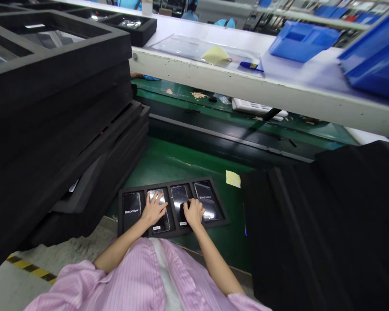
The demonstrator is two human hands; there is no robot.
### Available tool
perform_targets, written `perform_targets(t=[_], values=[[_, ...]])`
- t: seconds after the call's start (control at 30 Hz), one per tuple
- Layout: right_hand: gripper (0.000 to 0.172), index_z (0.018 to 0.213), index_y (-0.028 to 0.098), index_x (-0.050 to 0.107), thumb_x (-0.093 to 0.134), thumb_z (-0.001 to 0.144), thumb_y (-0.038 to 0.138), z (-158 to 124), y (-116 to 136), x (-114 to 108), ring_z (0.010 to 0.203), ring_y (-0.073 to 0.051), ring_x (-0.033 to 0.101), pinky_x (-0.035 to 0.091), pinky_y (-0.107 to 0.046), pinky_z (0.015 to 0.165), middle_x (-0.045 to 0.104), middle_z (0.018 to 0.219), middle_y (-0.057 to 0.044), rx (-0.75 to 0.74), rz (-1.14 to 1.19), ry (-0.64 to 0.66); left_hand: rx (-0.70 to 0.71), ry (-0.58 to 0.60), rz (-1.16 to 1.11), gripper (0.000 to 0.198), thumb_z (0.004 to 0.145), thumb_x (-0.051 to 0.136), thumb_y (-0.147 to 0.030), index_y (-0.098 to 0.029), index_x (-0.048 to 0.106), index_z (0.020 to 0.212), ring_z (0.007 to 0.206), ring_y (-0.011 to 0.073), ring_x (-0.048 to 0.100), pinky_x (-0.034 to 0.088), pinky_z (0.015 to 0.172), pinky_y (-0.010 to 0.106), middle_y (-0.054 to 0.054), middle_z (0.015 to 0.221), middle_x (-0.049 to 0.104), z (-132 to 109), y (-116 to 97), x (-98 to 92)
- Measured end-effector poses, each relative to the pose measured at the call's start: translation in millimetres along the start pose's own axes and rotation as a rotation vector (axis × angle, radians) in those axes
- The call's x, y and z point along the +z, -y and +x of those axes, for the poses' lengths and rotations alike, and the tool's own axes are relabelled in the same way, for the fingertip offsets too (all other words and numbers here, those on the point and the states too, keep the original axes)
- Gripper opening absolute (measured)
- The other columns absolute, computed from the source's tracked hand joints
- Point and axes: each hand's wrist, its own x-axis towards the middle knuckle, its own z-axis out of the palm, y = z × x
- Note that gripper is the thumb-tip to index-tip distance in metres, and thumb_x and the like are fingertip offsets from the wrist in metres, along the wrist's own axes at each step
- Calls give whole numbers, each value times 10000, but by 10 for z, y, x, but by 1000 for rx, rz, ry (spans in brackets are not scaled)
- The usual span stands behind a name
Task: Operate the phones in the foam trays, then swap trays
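Observation:
A black foam tray (220,223) with several compartments lies on the green bench, a smartphone in each one. My left hand (154,211) rests with fingers spread on a phone (162,224) whose screen is dark and which has a small white label at its lower end. Over the right edge of the neighbouring phone (178,196), my right hand (194,212) has its fingers curled in. Whatever is under those fingertips is hidden. The outer left phone (131,206) and the outer right phone (205,192) show "Blackview" on their screens.
Tall stacks of black foam trays (84,86) rise at the left, with more black foam (304,224) at the right. A yellow paper note (233,179) lies beside the tray. Above the bench runs a white shelf (194,71) bearing blue bins (301,41).

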Motion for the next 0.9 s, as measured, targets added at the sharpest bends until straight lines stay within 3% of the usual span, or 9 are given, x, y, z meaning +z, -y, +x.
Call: perform_targets(t=[0.9], values=[[236,1007,138,557,494,883,328,10,-8,-4,1026,-205,485,365,-402,898,540,1081,-65,-24,-71,15,0,-17,21,279,846,546,-326,-196,574,1092,1258,275,362,264,1038,565,80,1321,454,-20,19,98]])
